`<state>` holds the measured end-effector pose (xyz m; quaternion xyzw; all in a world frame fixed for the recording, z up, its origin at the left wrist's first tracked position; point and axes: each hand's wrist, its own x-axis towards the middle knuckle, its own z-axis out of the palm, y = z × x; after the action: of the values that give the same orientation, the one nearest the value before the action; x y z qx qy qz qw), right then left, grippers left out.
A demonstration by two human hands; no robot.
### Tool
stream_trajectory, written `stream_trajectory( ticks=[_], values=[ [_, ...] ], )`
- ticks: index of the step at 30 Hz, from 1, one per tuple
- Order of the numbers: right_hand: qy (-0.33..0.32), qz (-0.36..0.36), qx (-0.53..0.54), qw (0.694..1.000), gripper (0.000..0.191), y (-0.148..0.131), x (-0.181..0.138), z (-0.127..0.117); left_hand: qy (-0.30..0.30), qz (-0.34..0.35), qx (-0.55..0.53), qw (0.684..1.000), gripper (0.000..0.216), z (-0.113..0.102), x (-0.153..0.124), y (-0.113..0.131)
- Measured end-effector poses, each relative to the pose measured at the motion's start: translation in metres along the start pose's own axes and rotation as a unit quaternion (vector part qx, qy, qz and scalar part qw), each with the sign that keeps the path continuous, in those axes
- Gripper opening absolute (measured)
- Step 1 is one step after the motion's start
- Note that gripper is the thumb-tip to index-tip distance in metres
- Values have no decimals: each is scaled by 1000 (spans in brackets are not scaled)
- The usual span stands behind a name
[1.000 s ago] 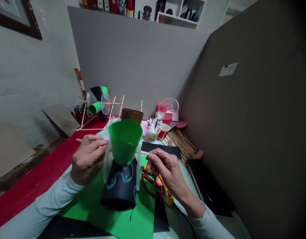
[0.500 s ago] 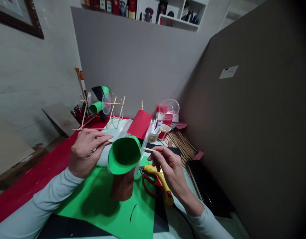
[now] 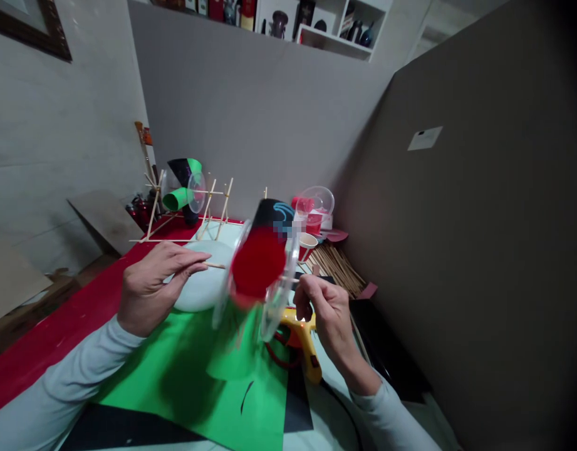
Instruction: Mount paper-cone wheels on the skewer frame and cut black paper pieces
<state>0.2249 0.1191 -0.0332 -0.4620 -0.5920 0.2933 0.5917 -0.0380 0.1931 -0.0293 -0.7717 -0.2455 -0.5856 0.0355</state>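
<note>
A paper wheel [image 3: 257, 263] made of red, black and green cones between two clear plastic discs hangs on a thin wooden skewer [image 3: 215, 265] above the table. My left hand [image 3: 150, 285] pinches the skewer's left end. My right hand [image 3: 323, 307] pinches its right end, behind the clear disc. The wheel is blurred; its red cone faces me, the black one with blue lines is on top, the green one points down.
A green paper sheet [image 3: 194, 388] and black paper lie under the wheel. A yellow glue gun [image 3: 304, 341] and red scissors lie by my right hand. A skewer frame with a similar wheel [image 3: 182, 191], cups of markers and a pile of sticks [image 3: 337, 263] stand behind.
The wheel has turned on the skewer: the green cone went from top to bottom, the red cone came to the front. Both hands stayed on the skewer ends.
</note>
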Motion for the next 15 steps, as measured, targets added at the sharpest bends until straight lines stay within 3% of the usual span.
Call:
stream_trajectory(
  ticks=[3, 8, 11, 15],
  values=[
    [2, -4, -19, 1000, 63, 2, 0, 0, -10, -26, -26, 999, 17, -2, 1, 1],
    [8, 6, -25, 1000, 71, 3, -1, 0, -76, -34, -28, 996, 15, -4, 3, 0],
    [5, -2, -18, 1000, 69, 3, -1, 0, -109, -46, -32, 992, 13, -3, 2, -3],
    [-10, -2, -22, 1000, 56, 5, -2, 1, -105, -87, -49, 990, 16, -2, 2, -3]
  ],
)
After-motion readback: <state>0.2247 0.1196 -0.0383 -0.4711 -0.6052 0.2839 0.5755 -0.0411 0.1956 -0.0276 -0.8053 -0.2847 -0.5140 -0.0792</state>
